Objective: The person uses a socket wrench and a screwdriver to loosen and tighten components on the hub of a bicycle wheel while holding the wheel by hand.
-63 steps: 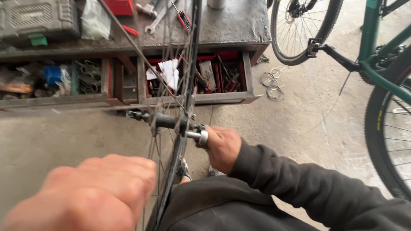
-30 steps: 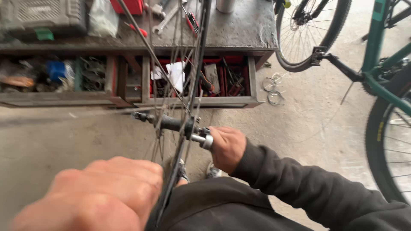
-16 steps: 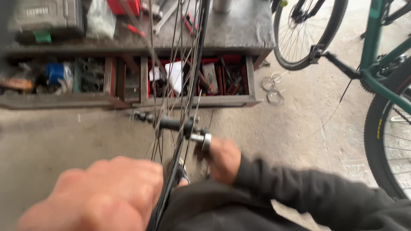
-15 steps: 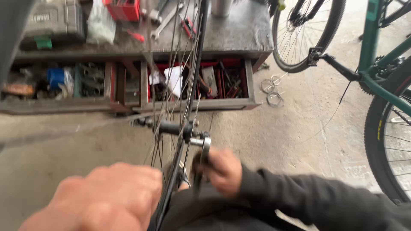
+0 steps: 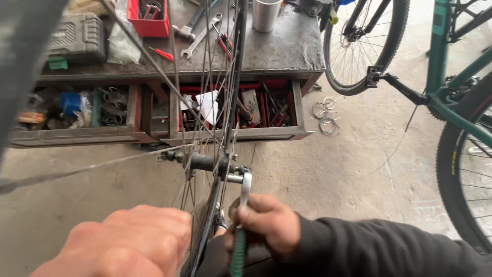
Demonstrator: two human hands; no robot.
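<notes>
Change: a second ago the right hand (image 5: 269, 223) cupped the axle end bare; now it grips a green-handled flat steel spanner (image 5: 241, 225), its ring end set on the axle nut.
Wheel: the spoked bicycle wheel with dark rim (image 5: 233, 102) stands upright, edge-on to the camera, between the two hands; its dark metal hub and axle (image 5: 205, 163) lie level, just above the right hand.
Right hand: fingers clenched round the spanner handle, tool pointing up at the axle end, probably to get leverage on the nut.
Left hand: the left hand (image 5: 123, 246) is closed into a fist against the rim, seemingly to brace the wheel; what it clasps is hidden.
Surface: a worn grey metal workbench (image 5: 287, 48) carries a red plastic tool tray (image 5: 151, 18), loose spanners and a plain steel cup (image 5: 266, 14); open drawers below are crammed with tools.
Room: bare concrete floor (image 5: 348, 169), with a green-framed bicycle (image 5: 446, 66) parked to the right.
</notes>
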